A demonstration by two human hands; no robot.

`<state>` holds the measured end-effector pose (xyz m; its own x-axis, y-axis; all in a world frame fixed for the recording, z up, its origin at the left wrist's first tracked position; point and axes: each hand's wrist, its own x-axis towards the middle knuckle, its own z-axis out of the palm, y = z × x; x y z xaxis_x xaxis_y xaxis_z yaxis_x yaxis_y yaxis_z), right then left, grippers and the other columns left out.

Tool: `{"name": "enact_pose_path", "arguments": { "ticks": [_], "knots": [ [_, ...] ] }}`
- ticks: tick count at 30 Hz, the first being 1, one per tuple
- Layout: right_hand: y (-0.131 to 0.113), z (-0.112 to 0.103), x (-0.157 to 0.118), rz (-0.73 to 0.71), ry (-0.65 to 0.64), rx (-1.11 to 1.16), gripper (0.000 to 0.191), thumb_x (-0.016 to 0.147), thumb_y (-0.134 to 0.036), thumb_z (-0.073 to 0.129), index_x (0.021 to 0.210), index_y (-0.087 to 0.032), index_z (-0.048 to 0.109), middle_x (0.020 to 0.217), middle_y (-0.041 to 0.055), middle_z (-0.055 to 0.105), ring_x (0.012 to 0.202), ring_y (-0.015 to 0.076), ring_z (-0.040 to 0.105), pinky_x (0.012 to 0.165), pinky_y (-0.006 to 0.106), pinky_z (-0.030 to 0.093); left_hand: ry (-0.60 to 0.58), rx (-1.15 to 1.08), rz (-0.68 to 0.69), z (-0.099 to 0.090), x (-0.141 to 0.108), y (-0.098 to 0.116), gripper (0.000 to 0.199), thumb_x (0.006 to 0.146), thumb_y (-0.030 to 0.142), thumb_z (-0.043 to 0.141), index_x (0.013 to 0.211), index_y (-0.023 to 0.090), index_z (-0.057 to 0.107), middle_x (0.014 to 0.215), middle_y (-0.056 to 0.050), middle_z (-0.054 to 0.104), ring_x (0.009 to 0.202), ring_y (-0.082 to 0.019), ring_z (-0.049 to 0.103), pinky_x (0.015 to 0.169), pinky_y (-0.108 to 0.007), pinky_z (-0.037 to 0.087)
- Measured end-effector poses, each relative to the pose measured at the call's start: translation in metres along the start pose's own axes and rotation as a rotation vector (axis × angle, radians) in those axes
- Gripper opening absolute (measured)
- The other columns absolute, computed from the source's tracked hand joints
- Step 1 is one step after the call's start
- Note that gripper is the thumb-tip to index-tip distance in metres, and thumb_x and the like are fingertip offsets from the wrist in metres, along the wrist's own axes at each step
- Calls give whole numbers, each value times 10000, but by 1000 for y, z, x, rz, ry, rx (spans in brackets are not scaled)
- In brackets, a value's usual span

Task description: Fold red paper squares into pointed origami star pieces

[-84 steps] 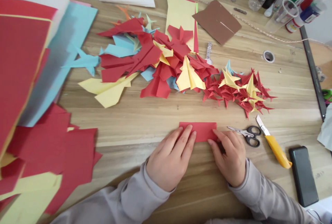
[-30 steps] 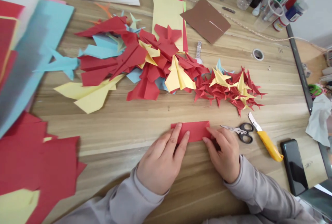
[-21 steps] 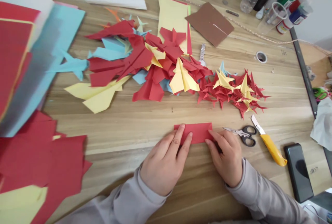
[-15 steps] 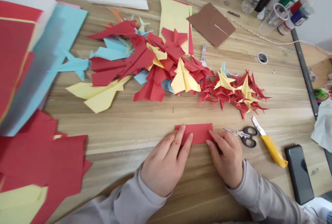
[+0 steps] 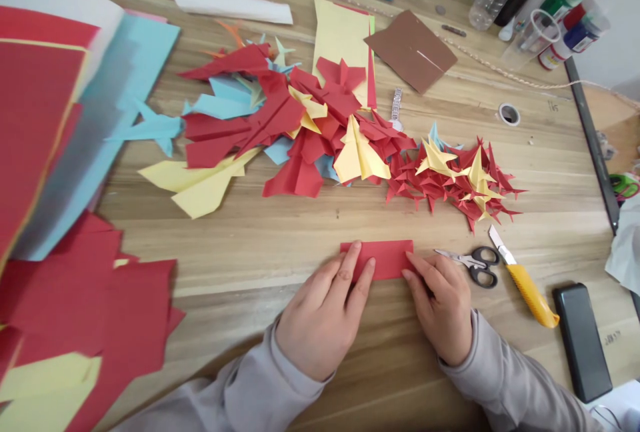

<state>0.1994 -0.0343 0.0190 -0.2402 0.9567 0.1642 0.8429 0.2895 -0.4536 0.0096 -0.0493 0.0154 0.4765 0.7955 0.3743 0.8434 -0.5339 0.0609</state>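
A folded red paper rectangle (image 5: 387,260) lies on the wooden table before me. My left hand (image 5: 325,319) holds its left part down, two fingertips pressed on top and slightly apart, the other fingers partly hidden. At the right edge, the thumb and index finger of my right hand (image 5: 445,302) grip the paper close together. Small scissors with black handles (image 5: 475,264) lie just beyond my right knuckles. A utility knife with a yellow handle (image 5: 533,295) rests to the right of them, its blade showing.
Folded paper planes (image 5: 295,119) and small red and yellow paper stars (image 5: 455,175) are heaped across the middle. Red sheets (image 5: 135,312) are stacked at the left. A black phone (image 5: 583,342) lies at right. Brown paper (image 5: 413,52) and paint bottles (image 5: 570,42) are at the back.
The whole view has shifted slightly, so everything appears a little further right and down. Both hands keep their places on the red paper.
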Motion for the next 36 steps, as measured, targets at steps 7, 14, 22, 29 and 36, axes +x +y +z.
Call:
{"name": "enact_pose_path", "arguments": {
  "ticks": [7,14,22,29,36],
  "knots": [
    [0,-3,1,4,13,76,221,836,-187,558,1044,-178,629,803,62,614,729,171,560,658,313,461,-2,7,-26,1,1,1,313,814,69,462,1084,59,622,1147,-238,604,925,-292,606,735,-413,551],
    [5,-2,1,-24,15,46,214,832,-206,564,1034,-178,630,793,62,620,723,175,564,669,320,465,11,-11,-82,0,2,5,296,828,88,464,1072,72,629,1152,-220,609,937,-276,604,753,-401,548],
    [5,1,0,-44,15,-5,207,842,-213,549,1024,-178,640,768,61,612,731,180,571,675,324,471,1,-13,-59,1,1,4,306,820,82,463,1080,56,622,1149,-236,605,914,-286,608,739,-414,551],
    [4,0,0,-41,17,-12,230,854,-205,525,1051,-186,642,751,50,606,702,166,566,651,313,468,6,9,-44,2,1,2,317,835,74,423,1091,62,610,1158,-229,600,943,-267,600,757,-403,548],
    [1,-3,2,0,-14,30,229,855,-219,526,1050,-186,641,740,56,597,703,173,563,645,324,466,0,-26,-51,1,0,1,329,829,59,426,1115,58,590,1177,-243,583,979,-272,585,768,-412,533]
  ]
}}
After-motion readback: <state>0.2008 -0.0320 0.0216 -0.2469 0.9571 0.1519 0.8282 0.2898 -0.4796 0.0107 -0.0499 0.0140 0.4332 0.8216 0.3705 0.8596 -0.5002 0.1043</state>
